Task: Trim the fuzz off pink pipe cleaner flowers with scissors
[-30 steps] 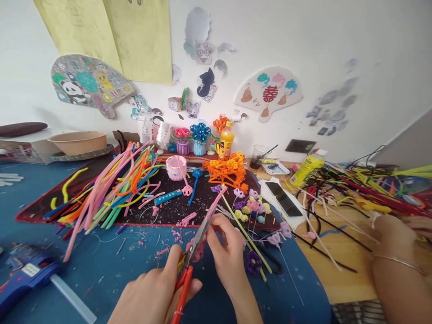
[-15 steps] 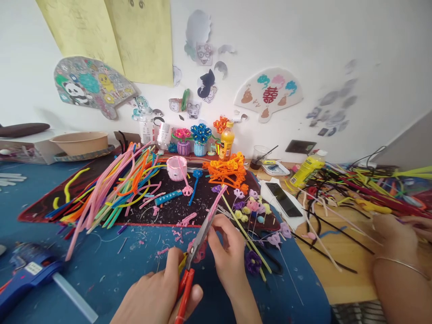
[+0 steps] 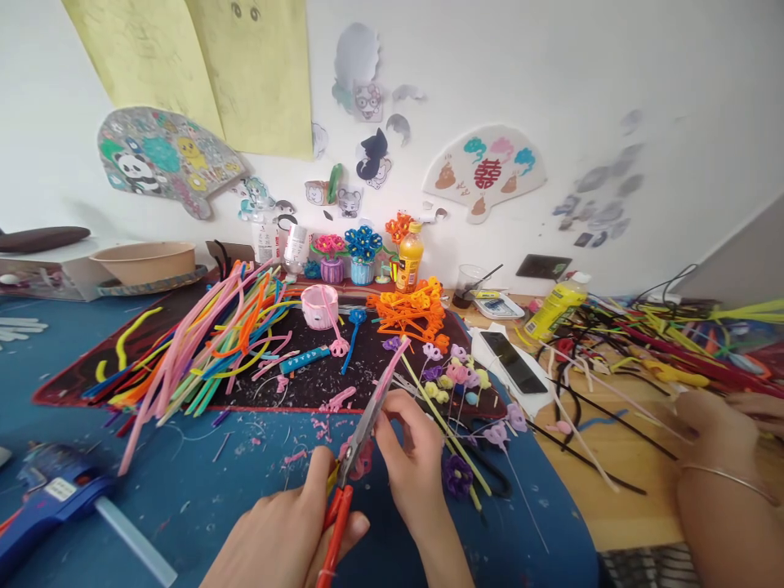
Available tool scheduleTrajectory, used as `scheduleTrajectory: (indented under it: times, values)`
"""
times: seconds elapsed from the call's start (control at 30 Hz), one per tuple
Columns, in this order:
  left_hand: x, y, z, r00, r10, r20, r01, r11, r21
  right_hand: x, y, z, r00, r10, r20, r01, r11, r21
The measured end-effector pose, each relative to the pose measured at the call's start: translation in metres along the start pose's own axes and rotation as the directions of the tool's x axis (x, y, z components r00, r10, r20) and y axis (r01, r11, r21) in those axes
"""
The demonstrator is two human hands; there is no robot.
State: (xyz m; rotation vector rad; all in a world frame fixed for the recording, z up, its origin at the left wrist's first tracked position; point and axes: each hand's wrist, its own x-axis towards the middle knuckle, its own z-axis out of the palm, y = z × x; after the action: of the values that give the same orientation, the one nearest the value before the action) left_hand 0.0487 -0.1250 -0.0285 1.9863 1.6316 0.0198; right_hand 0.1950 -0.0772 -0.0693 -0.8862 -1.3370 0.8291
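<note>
My left hand (image 3: 278, 527) is closed around the red handles of a pair of scissors (image 3: 367, 425), whose blades point up and away to the right. Fingers bent, my right hand (image 3: 410, 465) pinches beside the blades. A pink looped pipe-cleaner piece (image 3: 363, 461) shows behind the scissors at its fingertips, partly hidden. Along the blades toward their tips runs a pink strip (image 3: 399, 353); whether it joins the looped piece I cannot tell. Pink fuzz trimmings (image 3: 322, 426) lie scattered on the blue table just beyond my hands.
Bundled coloured pipe cleaners (image 3: 177, 335) lie left, above a blue glue gun (image 3: 61, 498). A pink cup (image 3: 319, 306) and orange pipe-cleaner pieces (image 3: 410, 314) are on the dark mat. Small flowers (image 3: 456, 376) and a phone (image 3: 513, 361) sit right, near another person's hand (image 3: 716, 425).
The view has shifted very slightly. My hands, the scissors and the pink piece keep nearly the same pose.
</note>
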Motion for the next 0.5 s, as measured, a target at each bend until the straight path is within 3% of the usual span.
scheduleTrajectory:
  times: [0.13, 0.5]
  values:
    - [-0.002, -0.006, 0.005, 0.997, 0.024, -0.073, -0.022, 0.999, 0.035, 0.001, -0.001, 0.0, 1.0, 0.0, 0.0, 0.0, 1.0, -0.005]
    - [-0.003, -0.012, 0.005, 0.99, 0.069, -0.126, -0.059, 0.995, 0.081, 0.0, -0.002, -0.001, 1.0, 0.011, 0.024, -0.011, 1.0, -0.005]
